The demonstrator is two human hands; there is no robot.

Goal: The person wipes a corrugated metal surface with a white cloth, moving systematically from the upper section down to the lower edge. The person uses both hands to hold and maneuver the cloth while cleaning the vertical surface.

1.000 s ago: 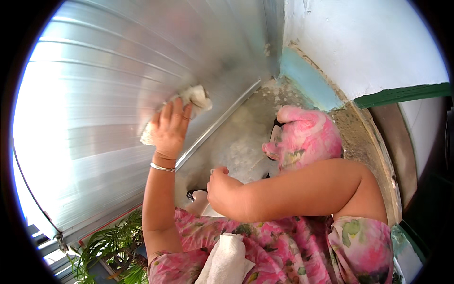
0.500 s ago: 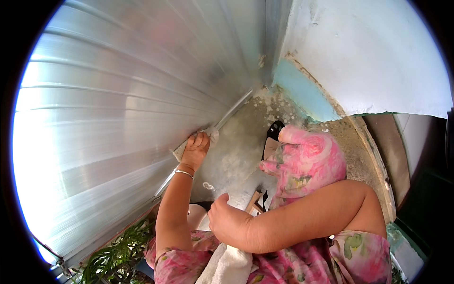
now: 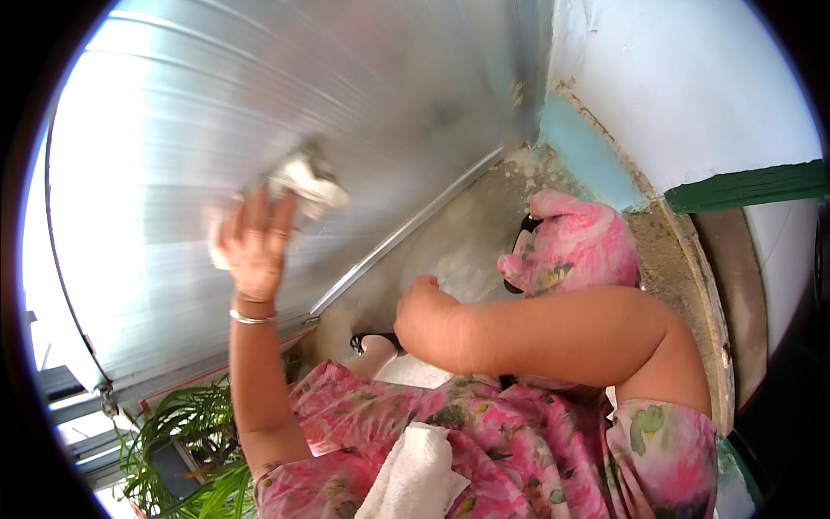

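Note:
My left hand point(image 3: 255, 246) is pressed, fingers stretched, over a pale cloth point(image 3: 313, 183) against a shiny metal panel point(image 3: 398, 121). The cloth pokes out past the fingertips, bunched and smeared by motion. A bracelet point(image 3: 252, 318) circles that wrist. My right forearm lies bent across in front of me, over the lap. Its end, my right hand point(image 3: 425, 318), hangs near the knee with the wrist bent. The fingers of this hand are turned away and hidden. On my pink flowered dress lies a white towel point(image 3: 413, 476).
A metal rail point(image 3: 406, 232) runs along the panel's foot over the grey concrete floor point(image 3: 441, 255). A green plant point(image 3: 186, 432) stands at lower left. On the right are a white wall point(image 3: 683, 86) with a blue patch and a raised stone edge point(image 3: 692, 277).
My left hand has moved with the cloth from the panel's bottom rail up and left onto its face. The view has shifted, and my right arm sits slightly higher in it.

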